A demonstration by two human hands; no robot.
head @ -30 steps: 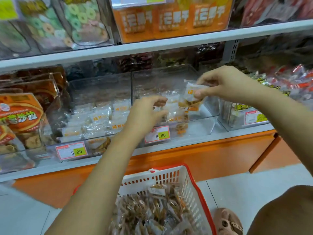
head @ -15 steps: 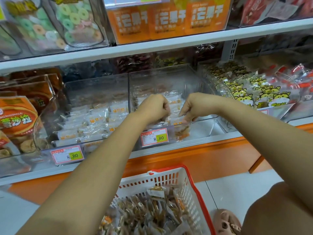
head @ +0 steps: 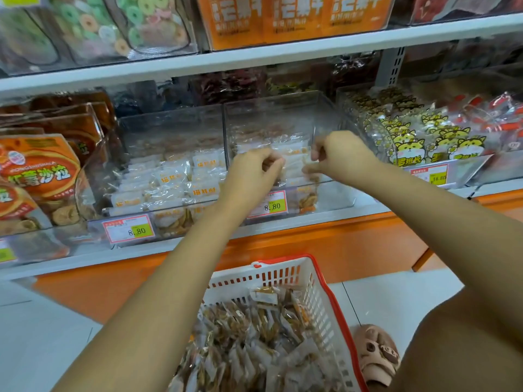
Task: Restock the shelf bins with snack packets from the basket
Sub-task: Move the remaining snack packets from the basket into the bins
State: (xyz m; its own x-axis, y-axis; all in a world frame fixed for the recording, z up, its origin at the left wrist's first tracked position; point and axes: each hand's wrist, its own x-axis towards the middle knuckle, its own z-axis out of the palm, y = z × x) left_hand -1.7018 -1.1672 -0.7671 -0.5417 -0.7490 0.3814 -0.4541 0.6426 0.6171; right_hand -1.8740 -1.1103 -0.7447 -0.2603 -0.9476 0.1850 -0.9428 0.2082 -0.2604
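Two clear bins stand side by side on the shelf (head: 339, 217), each with one price tag reading 8.80 on its front. Both hands reach into the right-hand bin (head: 283, 114): the left hand (head: 250, 169) and the right hand (head: 341, 155) sit close together, knuckles up, over a single file of snack packets (head: 293, 154). These packets lie overlapped, faces up, and the file runs from the front of the bin toward the back. Each hand's grip is narrow, with the fingers curled in. Whether either pinches a packet cannot be told, as the fingertips blur into the wrappers. The left-hand bin (head: 172, 128) holds about three such files of white-topped packets (head: 172, 176), printed faces up and tops toward the back; an exact count is not possible. One white basket (head: 325, 281) with a red rim sits on the floor below the arms, and its heap of packets (head: 254, 335) points every way, too many and too tangled to count.
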